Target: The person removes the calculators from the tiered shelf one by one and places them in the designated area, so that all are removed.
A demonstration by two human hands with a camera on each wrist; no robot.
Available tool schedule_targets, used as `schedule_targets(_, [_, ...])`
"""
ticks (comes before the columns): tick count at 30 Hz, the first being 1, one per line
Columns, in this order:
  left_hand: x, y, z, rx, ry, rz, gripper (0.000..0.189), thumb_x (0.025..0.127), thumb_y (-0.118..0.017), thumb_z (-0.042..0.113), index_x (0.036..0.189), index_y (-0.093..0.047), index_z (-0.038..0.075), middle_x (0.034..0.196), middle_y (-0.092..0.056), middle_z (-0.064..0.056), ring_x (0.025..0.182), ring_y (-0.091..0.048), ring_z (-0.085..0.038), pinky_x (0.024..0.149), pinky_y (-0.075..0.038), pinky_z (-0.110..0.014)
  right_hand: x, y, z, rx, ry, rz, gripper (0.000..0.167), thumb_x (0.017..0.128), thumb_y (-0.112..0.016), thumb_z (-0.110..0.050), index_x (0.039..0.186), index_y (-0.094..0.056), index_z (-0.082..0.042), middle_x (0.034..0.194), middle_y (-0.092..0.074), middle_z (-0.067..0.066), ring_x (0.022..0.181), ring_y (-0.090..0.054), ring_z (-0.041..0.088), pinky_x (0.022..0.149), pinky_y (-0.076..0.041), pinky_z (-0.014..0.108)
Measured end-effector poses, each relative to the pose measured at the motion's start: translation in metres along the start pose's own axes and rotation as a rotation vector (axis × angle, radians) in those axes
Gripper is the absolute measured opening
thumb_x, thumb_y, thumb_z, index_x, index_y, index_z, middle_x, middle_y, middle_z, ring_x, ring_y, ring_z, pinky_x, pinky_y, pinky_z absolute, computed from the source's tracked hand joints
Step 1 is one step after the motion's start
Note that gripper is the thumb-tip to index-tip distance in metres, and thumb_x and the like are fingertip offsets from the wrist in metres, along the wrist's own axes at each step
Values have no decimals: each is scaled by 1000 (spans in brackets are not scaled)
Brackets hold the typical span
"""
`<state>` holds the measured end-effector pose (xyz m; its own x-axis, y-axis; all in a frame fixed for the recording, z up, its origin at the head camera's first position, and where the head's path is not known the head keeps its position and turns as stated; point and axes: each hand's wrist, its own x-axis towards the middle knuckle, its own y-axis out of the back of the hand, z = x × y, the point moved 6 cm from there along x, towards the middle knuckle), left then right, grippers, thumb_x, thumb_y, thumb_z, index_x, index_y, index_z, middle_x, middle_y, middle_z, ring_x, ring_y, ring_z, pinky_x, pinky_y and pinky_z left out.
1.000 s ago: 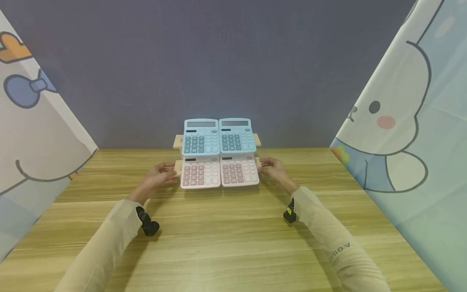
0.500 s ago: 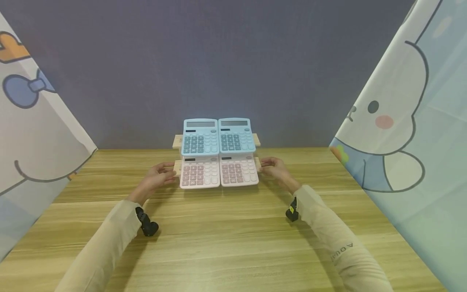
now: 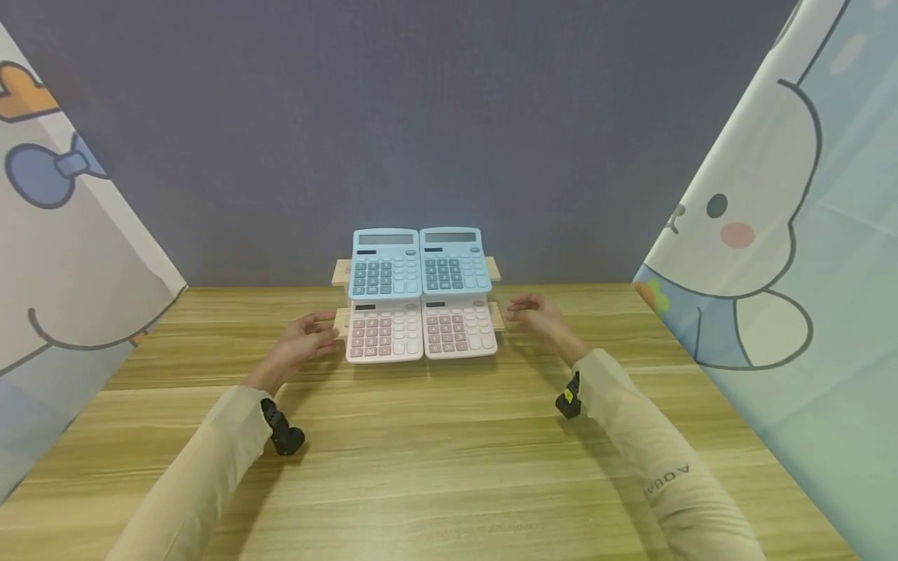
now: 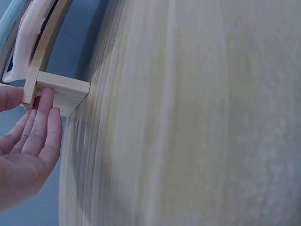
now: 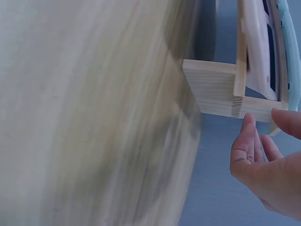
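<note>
A two-step wooden rack (image 3: 341,321) stands at the back of the table and bears calculators. On its upper step are two light blue calculators, a left one (image 3: 405,269) and a right one (image 3: 474,265). The lower step carries a left pink calculator (image 3: 401,333) and a right pink calculator (image 3: 475,326), their tops hidden by the blue ones. My left hand (image 3: 298,344) grips the rack's lower left end, thumb on one side of the board (image 4: 41,61) and fingers on the other. Just off the lower right end, my right hand (image 3: 543,318) holds nothing, its fingers loosely bent.
The wood-grain table (image 3: 435,452) stretches in front of the rack. Close behind it rises a grey upright wall (image 3: 421,117). Cloths with cartoon animals hang at the left (image 3: 91,257) and right (image 3: 758,179) sides.
My right hand has let go of the rack's lower right end and drawn a little to the right. The left hand, the rack and the calculators hold their places.
</note>
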<state>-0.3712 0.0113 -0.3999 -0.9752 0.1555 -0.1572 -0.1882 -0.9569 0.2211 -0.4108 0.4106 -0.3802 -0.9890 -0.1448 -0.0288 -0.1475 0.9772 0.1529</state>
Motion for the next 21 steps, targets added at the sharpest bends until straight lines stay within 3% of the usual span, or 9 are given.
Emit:
schedule_targets(3, [0,0,0,9,1,-4,56,96,-45,13,143,-19,-2,138,-31,-29,120,-45,-37,102,-40,-41,5,4,0,35,10,-7,44,83,-61,0,124,-47,6,122,-53,23,98,-60,23,94,-47,40])
schedule_targets(11, [-2,1,1,22,-1,-11,56,96,-44,13,143,-18,-2,138,-30,-29,122,-43,-39,102,-41,-40,0,-5,-18,24,-38,31,50,86,-55,1,133,-37,5,133,-43,25,119,-46,38,101,-41,42])
schedule_targets(16, [0,2,0,13,-1,-10,56,96,-45,12,143,-19,-2,137,-31,-29,121,-44,-38,101,-41,-40,1,-11,-22,54,-33,41,48,87,-57,-1,131,-39,4,131,-45,23,112,-52,28,98,-45,35])
schedule_targets(21, [1,1,0,10,0,-11,56,96,-46,13,143,-19,-1,137,-31,-29,120,-46,-37,101,-41,-41,3,-16,-23,129,-23,50,48,86,-57,0,131,-39,4,129,-47,22,101,-55,17,104,-39,42])
